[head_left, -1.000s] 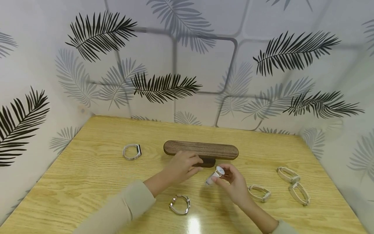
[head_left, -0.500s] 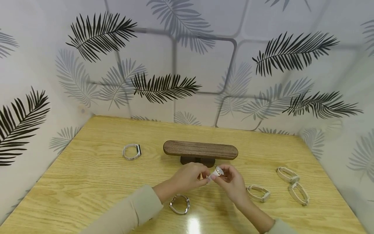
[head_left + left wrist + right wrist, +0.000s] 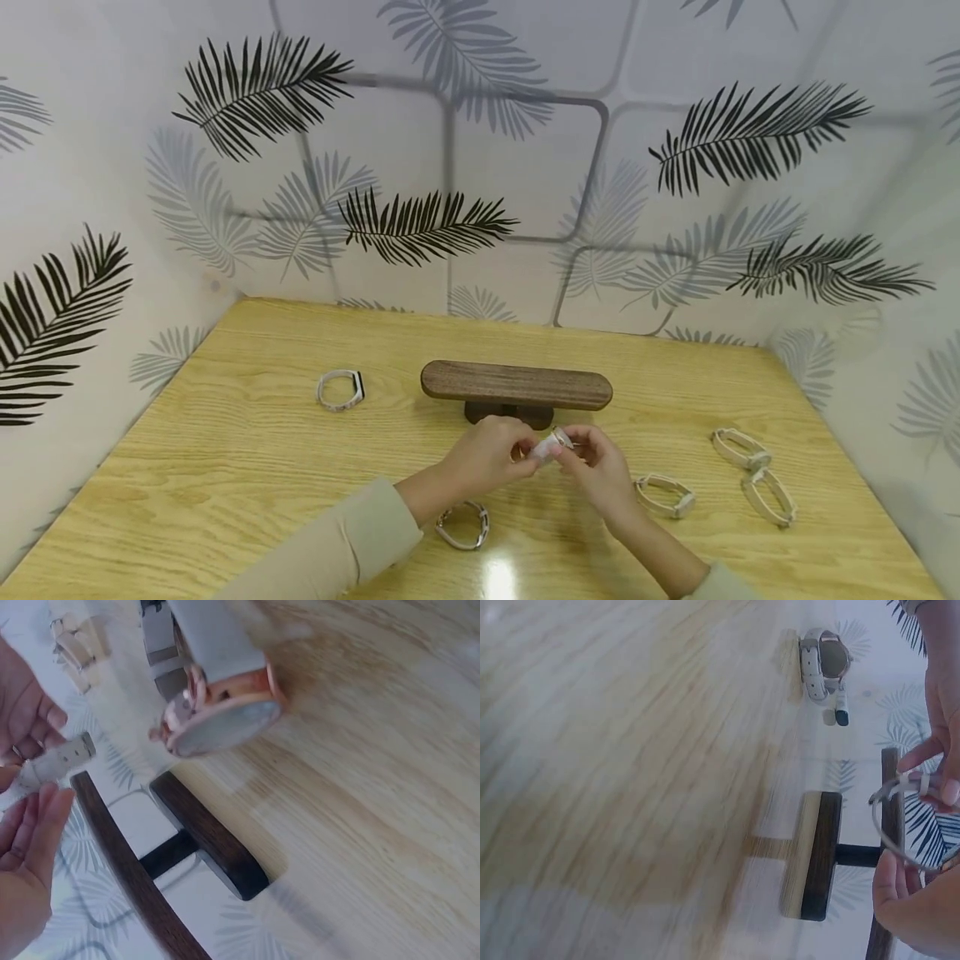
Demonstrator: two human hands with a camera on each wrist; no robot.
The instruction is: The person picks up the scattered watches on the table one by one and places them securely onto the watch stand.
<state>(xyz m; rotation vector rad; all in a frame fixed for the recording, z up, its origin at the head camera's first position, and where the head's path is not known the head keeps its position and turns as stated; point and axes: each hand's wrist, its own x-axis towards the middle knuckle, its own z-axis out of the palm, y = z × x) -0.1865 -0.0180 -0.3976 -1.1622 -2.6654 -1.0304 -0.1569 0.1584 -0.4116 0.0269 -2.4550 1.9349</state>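
Note:
Between both hands, in front of the wooden stand, is a wristwatch (image 3: 547, 448) with a white strap and a gold-rimmed case. My left hand (image 3: 489, 452) pinches the strap on its left side. My right hand (image 3: 602, 477) holds the case end between thumb and fingers, covering part of it. The punched strap end (image 3: 67, 756) sticks out between the hands in the left wrist view. Seen from the right wrist, the strap (image 3: 885, 829) makes a loop. Behind stands the dark wooden stand (image 3: 517, 385), a rounded bar on a short post and base.
A rose-gold watch (image 3: 482, 527) with a pale strap lies near the left forearm. Further left is a white band (image 3: 339, 392) with a dark screen. To the right are several cream-strapped watches, one (image 3: 665, 497) close to the right wrist. A leaf-patterned backdrop (image 3: 517, 167) rises behind the table.
My left hand has come away from the stand's base, toward me and to the right, and taken the strap. The watch has turned, so less of its face shows.

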